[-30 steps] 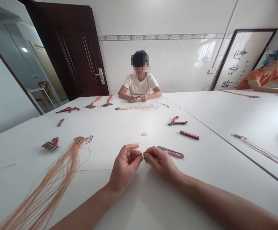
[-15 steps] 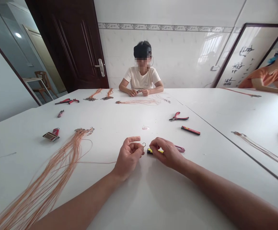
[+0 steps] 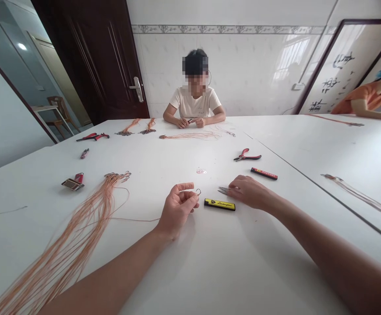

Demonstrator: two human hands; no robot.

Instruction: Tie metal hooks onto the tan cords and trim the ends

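My left hand (image 3: 179,208) pinches a fish hook (image 3: 198,191) between thumb and fingertips, with the bend sticking up. A thin orange line (image 3: 134,218) runs left from this hand across the table. My right hand (image 3: 248,192) is closed over a pair of thread snips (image 3: 224,190); the pointed blades show past the fingertips, and the handle is hidden. Just below the blades lies a yellow lighter (image 3: 220,204), between the hands. Left of my left hand a bundle of hooks (image 3: 117,176) with long orange lines (image 3: 88,223) is spread on the table.
Red-handled pliers (image 3: 248,155) and a red lighter (image 3: 264,173) lie beyond my right hand. At left are a matchbox-like item (image 3: 72,184), a small pink tool (image 3: 84,153) and more pliers (image 3: 93,137). A co-worker (image 3: 194,103) sits opposite, another person (image 3: 368,100) at right.
My right hand has moved right, from over the yellow lighter onto the snips, uncovering the lighter. My left hand keeps the hook. The view has shifted slightly.
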